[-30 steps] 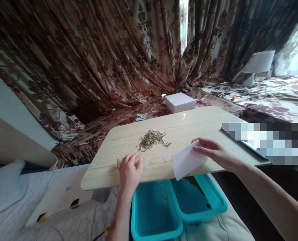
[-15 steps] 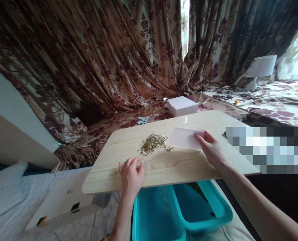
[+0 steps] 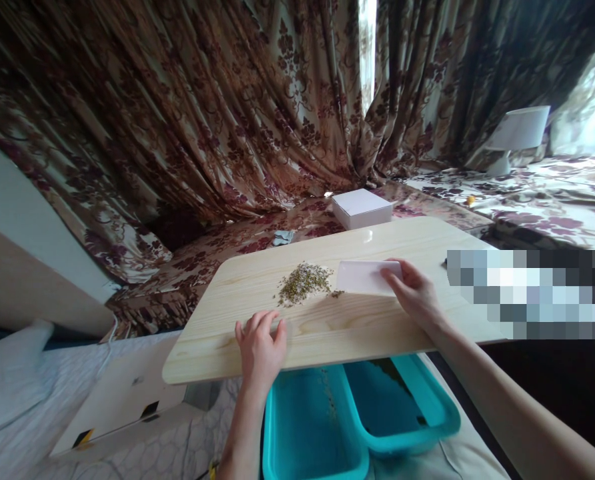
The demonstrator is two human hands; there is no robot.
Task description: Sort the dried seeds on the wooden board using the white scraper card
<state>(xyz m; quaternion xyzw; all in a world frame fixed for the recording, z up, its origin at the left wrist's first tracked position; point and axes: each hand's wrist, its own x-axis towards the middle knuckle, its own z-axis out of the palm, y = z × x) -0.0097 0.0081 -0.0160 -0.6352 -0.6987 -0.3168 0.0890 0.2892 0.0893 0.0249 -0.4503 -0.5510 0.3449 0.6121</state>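
A loose pile of small greenish, dried plant bits (image 3: 305, 283) lies on the pale wood-grain tabletop (image 3: 217, 330). My right hand (image 3: 413, 293) grips a white flat card-like piece (image 3: 360, 276) by its right end, thumb on top. The card's left edge is close to the right side of the pile, beside a small stray clump. My left hand (image 3: 261, 343) rests on the board near its front edge, just below the pile, fingers spread and holding nothing.
Two turquoise tubs (image 3: 315, 427) stand under the board's front edge; the right one has dark contents. Behind the board sit a white box (image 3: 361, 208) and a small bluish cloth (image 3: 283, 237). A white carton (image 3: 122, 393) lies at left, a lamp (image 3: 520, 130) far right.
My right hand has moved slightly left, bringing the card nearer the pile and turning its edge more upright. My left hand has stayed in place.
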